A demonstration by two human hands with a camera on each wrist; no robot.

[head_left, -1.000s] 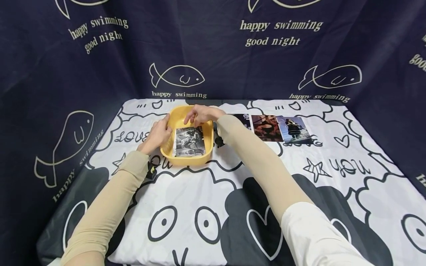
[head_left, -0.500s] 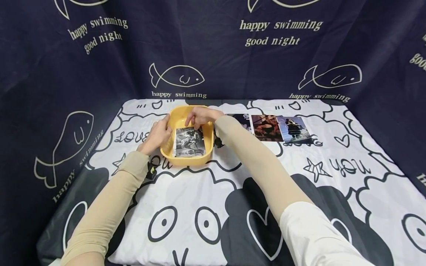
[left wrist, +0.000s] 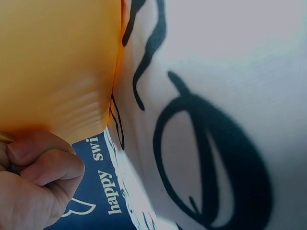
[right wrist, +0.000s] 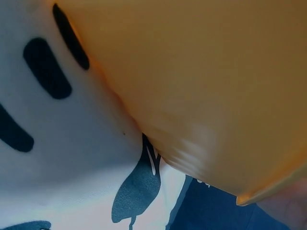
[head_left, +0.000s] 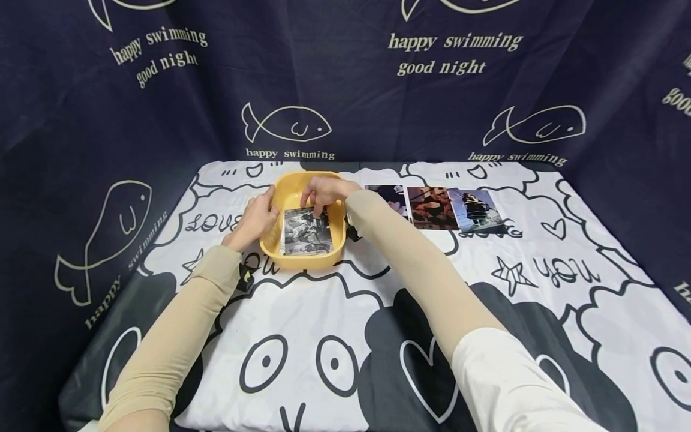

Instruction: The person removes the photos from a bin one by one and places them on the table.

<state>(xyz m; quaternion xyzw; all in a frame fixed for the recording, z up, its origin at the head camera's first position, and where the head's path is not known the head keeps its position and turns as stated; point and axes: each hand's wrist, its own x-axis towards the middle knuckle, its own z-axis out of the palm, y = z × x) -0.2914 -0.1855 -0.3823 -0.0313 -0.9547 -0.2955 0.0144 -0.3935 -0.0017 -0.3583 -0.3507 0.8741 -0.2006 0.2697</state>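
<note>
A yellow plastic basin (head_left: 302,262) stands left of the middle of the table. My left hand (head_left: 258,217) grips its left rim; the left wrist view shows curled fingers (left wrist: 50,163) at that rim, beside the basin's outer wall (left wrist: 57,67). Inside the basin lies a black-and-white photo (head_left: 305,235). Reaching over the far right rim, my right hand (head_left: 326,191) has its fingertips down at the photo's far edge, one of them overlapping the picture. I cannot tell whether they pinch it. The right wrist view shows mostly the basin wall (right wrist: 201,86), which hides the fingertips.
Right of the basin, three colour photos lie in a row: a dark one (head_left: 388,198) partly behind my right forearm, a reddish-brown one (head_left: 432,209) and a blue one (head_left: 476,210). A cartoon-print cloth (head_left: 313,312) covers the table, and a navy curtain (head_left: 367,90) hangs behind it.
My right hand has dipped slightly lower and nearer, its fingertips reaching further over the photo. The photo has shifted very slightly left. My left hand and the basin stay in place.
</note>
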